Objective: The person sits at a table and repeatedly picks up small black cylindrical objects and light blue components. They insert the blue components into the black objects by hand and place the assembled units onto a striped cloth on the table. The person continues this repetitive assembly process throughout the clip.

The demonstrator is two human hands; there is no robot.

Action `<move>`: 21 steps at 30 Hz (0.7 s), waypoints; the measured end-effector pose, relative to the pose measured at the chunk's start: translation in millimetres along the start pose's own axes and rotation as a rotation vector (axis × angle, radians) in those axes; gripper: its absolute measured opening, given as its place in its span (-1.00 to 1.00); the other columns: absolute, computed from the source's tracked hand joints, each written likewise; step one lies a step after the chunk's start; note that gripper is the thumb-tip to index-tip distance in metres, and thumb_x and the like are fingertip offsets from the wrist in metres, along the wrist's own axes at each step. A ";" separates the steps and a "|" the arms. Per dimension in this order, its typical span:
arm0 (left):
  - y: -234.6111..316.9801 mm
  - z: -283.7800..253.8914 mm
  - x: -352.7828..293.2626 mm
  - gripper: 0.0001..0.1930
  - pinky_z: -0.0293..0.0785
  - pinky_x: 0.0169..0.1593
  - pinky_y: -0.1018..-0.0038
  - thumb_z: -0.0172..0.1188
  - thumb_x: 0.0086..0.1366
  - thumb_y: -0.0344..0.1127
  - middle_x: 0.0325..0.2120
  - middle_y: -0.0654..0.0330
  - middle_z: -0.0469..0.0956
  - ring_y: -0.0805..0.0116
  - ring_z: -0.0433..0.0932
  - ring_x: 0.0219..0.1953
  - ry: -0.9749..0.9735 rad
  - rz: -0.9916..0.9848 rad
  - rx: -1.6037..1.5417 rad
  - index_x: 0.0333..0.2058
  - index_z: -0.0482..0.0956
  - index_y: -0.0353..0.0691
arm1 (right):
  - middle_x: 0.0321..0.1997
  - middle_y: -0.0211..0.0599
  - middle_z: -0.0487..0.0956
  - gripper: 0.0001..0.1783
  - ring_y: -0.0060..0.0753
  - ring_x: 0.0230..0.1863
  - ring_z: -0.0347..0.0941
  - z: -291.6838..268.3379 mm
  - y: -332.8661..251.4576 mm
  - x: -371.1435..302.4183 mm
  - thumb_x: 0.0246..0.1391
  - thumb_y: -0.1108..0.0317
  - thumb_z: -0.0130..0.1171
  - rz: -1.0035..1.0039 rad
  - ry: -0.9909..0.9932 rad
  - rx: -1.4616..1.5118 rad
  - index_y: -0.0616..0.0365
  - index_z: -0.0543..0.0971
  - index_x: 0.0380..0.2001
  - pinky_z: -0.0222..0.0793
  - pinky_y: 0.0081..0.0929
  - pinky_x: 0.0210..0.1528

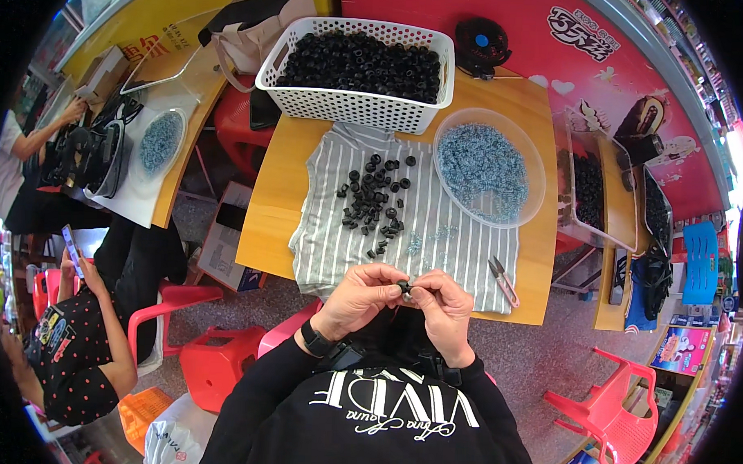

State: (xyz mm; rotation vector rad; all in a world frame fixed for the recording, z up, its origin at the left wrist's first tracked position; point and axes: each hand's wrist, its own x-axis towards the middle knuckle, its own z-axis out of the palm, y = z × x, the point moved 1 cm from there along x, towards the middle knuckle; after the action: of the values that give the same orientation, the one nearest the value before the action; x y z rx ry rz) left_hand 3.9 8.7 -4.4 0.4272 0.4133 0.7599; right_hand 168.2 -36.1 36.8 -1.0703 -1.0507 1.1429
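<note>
Just past the table's near edge, my left hand and my right hand meet fingertip to fingertip. Both pinch one small black cap-like part, partly hidden by the fingers. Beyond them, a loose pile of similar black parts lies on a grey-and-white striped cloth. A few tiny clear-blue pieces are scattered beside that pile. Right of my hands, thread snips rest at the cloth's near right corner.
A white perforated basket full of black parts stands at the back, beside a round clear tub of blue pieces. A black fan sits behind. Red stools and a red chair flank me. Two people sit at left, one holding a phone.
</note>
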 end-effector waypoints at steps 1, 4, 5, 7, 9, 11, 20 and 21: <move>-0.3 -0.6 0.2 -0.78 0.56 -0.14 0.47 0.26 0.27 -0.53 -0.24 0.15 0.63 0.38 0.62 -0.24 -0.005 -0.001 -0.006 -0.10 0.61 -0.34 | -0.34 -0.31 0.53 -0.96 -0.60 -0.32 0.46 0.3 -0.3 0.3 0.14 0.67 0.19 -0.014 -0.004 -0.024 0.35 0.57 -0.34 0.43 -0.65 -0.26; -0.7 -2.6 0.4 -0.77 0.56 -0.13 0.47 0.26 0.27 -0.52 -0.23 0.14 0.63 0.38 0.62 -0.24 -0.013 -0.007 -0.020 -0.09 0.61 -0.35 | -0.36 -0.30 0.53 -0.95 -0.58 -0.34 0.45 1.9 -0.2 0.4 0.12 0.68 0.19 -0.059 -0.013 -0.091 0.35 0.56 -0.35 0.43 -0.65 -0.27; -0.5 -2.4 0.1 -0.78 0.56 -0.13 0.47 0.26 0.27 -0.52 -0.23 0.14 0.63 0.38 0.62 -0.24 -0.011 -0.011 -0.023 -0.10 0.62 -0.35 | -0.36 -0.30 0.53 -0.94 -0.58 -0.34 0.45 2.1 0.3 0.2 0.11 0.69 0.20 -0.075 -0.012 -0.109 0.35 0.56 -0.35 0.43 -0.65 -0.28; 0.4 -1.5 -0.4 -0.78 0.56 -0.13 0.47 0.27 0.27 -0.52 -0.22 0.14 0.62 0.38 0.62 -0.25 -0.012 -0.020 -0.032 -0.10 0.63 -0.36 | -0.38 -0.29 0.53 -0.93 -0.55 -0.37 0.47 3.0 0.7 0.0 0.10 0.69 0.20 -0.098 -0.007 -0.146 0.34 0.56 -0.36 0.43 -0.63 -0.30; 1.4 -0.4 0.6 -0.79 0.56 -0.13 0.48 0.27 0.26 -0.52 -0.22 0.14 0.62 0.38 0.61 -0.25 -0.017 -0.028 -0.042 -0.11 0.63 -0.37 | -0.41 -0.27 0.53 -0.93 -0.52 -0.40 0.51 3.9 0.8 -0.3 0.10 0.68 0.21 -0.111 0.002 -0.184 0.31 0.56 -0.36 0.44 -0.59 -0.34; 1.1 -0.2 0.5 -0.79 0.56 -0.13 0.49 0.27 0.26 -0.52 -0.22 0.16 0.60 0.38 0.61 -0.26 -0.029 -0.015 -0.037 -0.12 0.63 -0.37 | -0.38 -0.28 0.53 -0.91 -0.54 -0.38 0.46 4.1 -0.4 -0.2 0.08 0.70 0.22 -0.135 -0.010 -0.221 0.33 0.55 -0.37 0.42 -0.62 -0.33; -2.0 -9.0 2.1 -0.82 0.56 -0.21 0.57 0.29 0.26 -0.49 -0.21 0.17 0.58 0.44 0.59 -0.27 -0.092 0.011 -0.013 -0.16 0.64 -0.34 | -0.43 -0.29 0.54 -0.87 -0.50 -0.42 0.44 2.0 -1.0 5.3 0.00 0.70 0.28 -0.253 -0.118 -0.359 0.31 0.53 -0.42 0.37 -0.61 -0.38; -2.4 -9.5 2.1 -0.83 0.56 -0.22 0.59 0.28 0.26 -0.49 -0.21 0.17 0.58 0.45 0.59 -0.27 -0.098 0.012 -0.012 -0.16 0.64 -0.33 | -0.44 -0.30 0.54 -0.86 -0.50 -0.43 0.44 1.7 -1.1 5.9 0.00 0.69 0.29 -0.271 -0.136 -0.373 0.30 0.53 -0.42 0.36 -0.61 -0.39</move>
State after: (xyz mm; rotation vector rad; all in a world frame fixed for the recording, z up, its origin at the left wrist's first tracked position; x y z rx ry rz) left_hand 1.8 10.8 -14.0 0.4543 0.3143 0.7495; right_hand 167.3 -30.2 38.7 -1.1049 -1.5093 0.8270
